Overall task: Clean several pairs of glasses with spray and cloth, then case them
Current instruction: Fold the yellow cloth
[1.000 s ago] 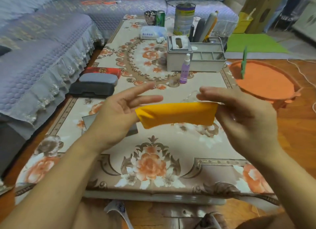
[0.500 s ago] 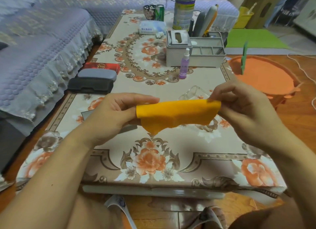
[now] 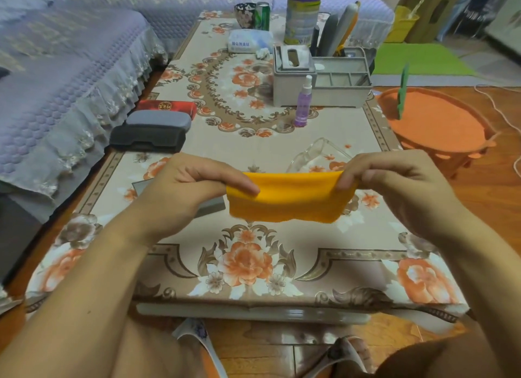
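A yellow cloth (image 3: 284,198) is stretched flat above the table between both hands. My left hand (image 3: 183,191) pinches its left edge and my right hand (image 3: 394,184) pinches its right edge. Clear-framed glasses (image 3: 315,155) lie on the table just behind the cloth, partly hidden by it. A purple spray bottle (image 3: 304,102) stands upright farther back. A dark case (image 3: 146,138), a grey case (image 3: 159,119) and a red case (image 3: 166,107) lie at the table's left edge. A grey flat thing (image 3: 211,205) lies under my left hand, mostly hidden.
A grey tissue box and organiser (image 3: 324,77) stand mid-table, with a tin (image 3: 303,15), cups and a tissue pack behind. A sofa (image 3: 56,76) borders the left side. An orange basket (image 3: 437,124) sits on the floor at right.
Both hands shifted their hold on the cloth: the left fingers, straight a second ago, now curl over its edge, and the cloth is pulled wider and taut.
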{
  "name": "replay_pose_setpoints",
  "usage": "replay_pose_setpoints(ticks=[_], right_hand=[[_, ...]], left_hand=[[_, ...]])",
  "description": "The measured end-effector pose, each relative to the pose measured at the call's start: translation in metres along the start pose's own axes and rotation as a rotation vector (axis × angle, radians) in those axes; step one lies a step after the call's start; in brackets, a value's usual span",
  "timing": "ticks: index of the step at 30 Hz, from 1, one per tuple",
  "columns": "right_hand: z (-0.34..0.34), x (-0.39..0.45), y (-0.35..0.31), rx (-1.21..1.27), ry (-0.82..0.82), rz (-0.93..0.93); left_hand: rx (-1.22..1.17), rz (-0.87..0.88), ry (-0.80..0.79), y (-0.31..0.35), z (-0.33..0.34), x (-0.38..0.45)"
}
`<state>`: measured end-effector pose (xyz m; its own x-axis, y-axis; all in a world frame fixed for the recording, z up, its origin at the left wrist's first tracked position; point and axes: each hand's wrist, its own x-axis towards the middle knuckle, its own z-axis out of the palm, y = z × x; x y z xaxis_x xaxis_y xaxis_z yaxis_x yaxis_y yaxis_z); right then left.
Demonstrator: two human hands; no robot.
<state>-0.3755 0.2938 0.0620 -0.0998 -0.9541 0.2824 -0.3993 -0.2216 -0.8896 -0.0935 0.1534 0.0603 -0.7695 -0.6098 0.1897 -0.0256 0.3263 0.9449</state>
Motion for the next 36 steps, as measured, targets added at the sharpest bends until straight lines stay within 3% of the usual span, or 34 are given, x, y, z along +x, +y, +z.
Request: replay_pose_setpoints(ticks=[5,9,11,14,19,22,25,28,34,36], right_hand=[[0.014,0.002,-0.005,-0.110,0.057,0.070],[0.027,0.006,-0.006,-0.180,0.090,0.159],[0.028,0.006,-0.005,-0.200,0.098,0.208],[0.028,0.008,-0.003,-0.207,0.085,0.270],[0.029,0.008,0.001,-0.187,-0.001,0.311],[0.028,0.003,-0.002,-0.146,0.064,0.114],[0.031,-0.004,-0.004,-0.296,0.235,-0.183],[0.036,-0.003,0.001,-0.451,0.295,-0.340],[0.034,0.002,0.000,0.061,0.138,-0.041],[0.033,0.001,0.001,0.074,0.100,-0.014]], left_hand=[[-0.035,-0.018,-0.031,0.001,-0.002,-0.005],[0.002,-0.139,0.140,-0.009,0.009,0.007],[-0.073,-0.237,0.153,-0.015,0.014,0.011],[-0.169,-0.284,0.123,-0.015,0.017,0.012],[-0.097,-0.291,0.128,-0.019,0.018,0.012],[-0.112,-0.128,0.202,-0.011,0.016,0.008],[0.005,0.129,0.330,-0.004,0.018,0.000],[0.028,0.152,0.374,-0.003,0.019,-0.001],[-0.040,0.015,0.268,-0.003,0.011,0.002],[-0.038,-0.015,0.227,-0.006,0.009,0.001]])
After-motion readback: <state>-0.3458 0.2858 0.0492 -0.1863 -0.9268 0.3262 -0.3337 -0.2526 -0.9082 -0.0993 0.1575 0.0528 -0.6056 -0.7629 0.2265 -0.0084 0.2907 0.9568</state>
